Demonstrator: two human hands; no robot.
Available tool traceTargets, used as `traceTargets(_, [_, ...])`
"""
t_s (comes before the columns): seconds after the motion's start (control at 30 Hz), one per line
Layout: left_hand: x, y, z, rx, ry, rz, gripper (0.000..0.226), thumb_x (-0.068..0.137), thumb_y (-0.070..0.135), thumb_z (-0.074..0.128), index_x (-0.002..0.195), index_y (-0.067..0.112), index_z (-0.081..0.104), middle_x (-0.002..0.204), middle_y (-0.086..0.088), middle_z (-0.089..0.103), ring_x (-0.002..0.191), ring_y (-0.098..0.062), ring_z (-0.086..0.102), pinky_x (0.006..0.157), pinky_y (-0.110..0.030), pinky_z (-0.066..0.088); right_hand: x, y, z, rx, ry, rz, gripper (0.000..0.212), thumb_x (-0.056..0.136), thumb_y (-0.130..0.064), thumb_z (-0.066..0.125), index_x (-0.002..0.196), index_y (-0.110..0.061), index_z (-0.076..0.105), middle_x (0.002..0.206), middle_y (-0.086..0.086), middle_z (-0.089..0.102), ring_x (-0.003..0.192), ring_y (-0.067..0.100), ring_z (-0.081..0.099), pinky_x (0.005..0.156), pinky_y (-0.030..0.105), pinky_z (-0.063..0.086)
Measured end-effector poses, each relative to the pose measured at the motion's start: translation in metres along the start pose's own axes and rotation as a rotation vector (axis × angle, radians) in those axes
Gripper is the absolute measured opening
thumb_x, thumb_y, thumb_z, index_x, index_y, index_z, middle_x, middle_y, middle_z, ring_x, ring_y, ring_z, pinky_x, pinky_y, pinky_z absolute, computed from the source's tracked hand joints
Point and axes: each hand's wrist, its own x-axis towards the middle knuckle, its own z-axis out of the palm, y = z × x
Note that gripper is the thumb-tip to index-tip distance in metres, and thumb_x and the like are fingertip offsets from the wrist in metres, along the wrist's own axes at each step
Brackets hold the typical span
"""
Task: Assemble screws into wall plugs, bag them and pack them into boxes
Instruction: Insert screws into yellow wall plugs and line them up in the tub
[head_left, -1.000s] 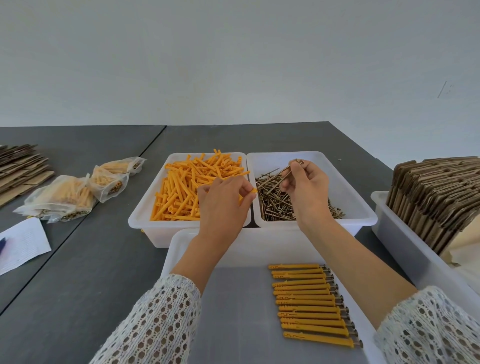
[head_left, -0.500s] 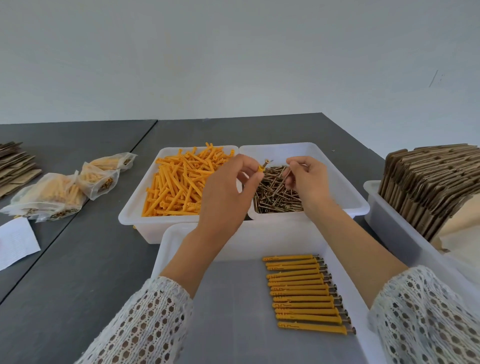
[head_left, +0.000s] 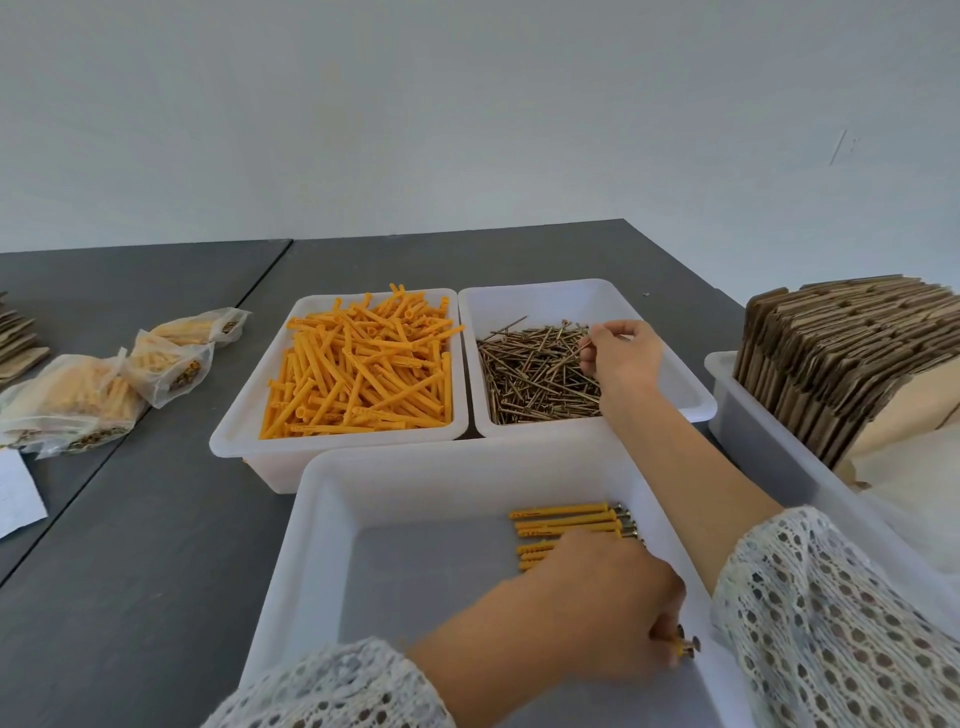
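Observation:
A white bin (head_left: 244, 431) holds loose orange wall plugs (head_left: 363, 374); the bin beside it (head_left: 691, 395) holds brown screws (head_left: 530, 374). My right hand (head_left: 621, 358) reaches into the screw bin and pinches one screw (head_left: 584, 349) above the pile. In the near white tray (head_left: 311, 545) lies a row of assembled plugs (head_left: 571, 522), partly hidden by my left hand (head_left: 597, 608). That hand is low in the tray and grips an assembled plug with a screw head sticking out (head_left: 688, 645) at the row's near end.
Filled clear bags (head_left: 104, 379) lie on the grey table at the left, with a white paper (head_left: 15, 499) at the left edge. A white bin (head_left: 769, 457) of flat cardboard boxes (head_left: 841, 353) stands at the right. More flat cardboard (head_left: 15, 338) lies far left.
My left hand has come down from above the bins into the near tray, carrying the assembled plug. My right hand has gone back into the screw pile and picked a screw.

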Motion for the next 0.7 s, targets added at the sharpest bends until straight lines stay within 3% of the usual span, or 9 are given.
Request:
traceTargets(0.13, [0.0,0.007,0.007,0.021,0.027,0.043,0.014,0.092,0.028,0.058,0.085,0.016,0.063,0.083,-0.005,0.066,0.074,-0.028,0.06,0.065,-0.035,0.049,0.0,0.0,0.0,-0.02,-0.013,0.001,0.013,0.097,-0.002,0.054,0.091,-0.013,0.05,0.071,0.006,0.063,0.05,0.009,0.052,0.048,0.019,0.046])
traceTargets(0.23, [0.002,0.008,0.013,0.09,0.054,0.066,0.02,0.091,0.026,0.058,0.076,0.013,0.062,0.07,-0.007,0.062,0.062,-0.026,0.055,0.055,-0.028,0.038,0.0,-0.001,0.0,-0.031,-0.02,0.006,0.016,0.097,-0.003,0.055,0.088,-0.015,0.051,0.07,0.005,0.063,0.05,0.009,0.053,0.048,0.019,0.047])
traceTargets(0.37, [0.005,0.008,0.01,0.104,0.039,0.088,0.024,0.092,0.036,0.062,0.08,0.015,0.066,0.072,-0.005,0.062,0.061,-0.024,0.051,0.054,-0.027,0.032,0.001,0.0,0.0,-0.042,-0.017,0.013,0.017,0.096,-0.003,0.055,0.087,-0.016,0.051,0.069,0.004,0.064,0.049,0.007,0.053,0.047,0.018,0.047])
traceTargets(0.43, [0.005,0.007,0.011,0.101,0.055,0.089,0.032,0.093,0.042,0.061,0.073,0.017,0.062,0.066,-0.004,0.057,0.056,-0.021,0.047,0.054,-0.027,0.03,0.002,0.001,0.001,-0.047,-0.016,0.015,0.017,0.096,-0.004,0.056,0.087,-0.017,0.052,0.069,0.003,0.064,0.048,0.006,0.053,0.047,0.018,0.047])
traceTargets(0.53, [0.007,0.001,0.002,0.157,0.203,0.051,0.045,0.097,0.041,0.053,0.059,0.019,0.041,0.055,-0.001,0.043,0.051,-0.021,0.041,0.053,-0.026,0.026,0.002,0.001,0.001,-0.05,-0.014,0.019,0.016,0.096,-0.004,0.056,0.088,-0.016,0.052,0.07,0.004,0.064,0.048,0.006,0.053,0.048,0.018,0.047])
traceTargets(0.7, [0.0,-0.043,-0.037,0.11,0.539,-0.181,0.026,0.098,0.035,0.045,0.074,0.026,0.049,0.067,0.008,0.054,0.064,-0.012,0.05,0.06,-0.029,0.042,0.001,0.003,0.002,-0.047,-0.022,-0.014,0.015,0.098,-0.002,0.051,0.087,-0.013,0.05,0.068,0.005,0.063,0.046,0.008,0.054,0.047,0.021,0.048])
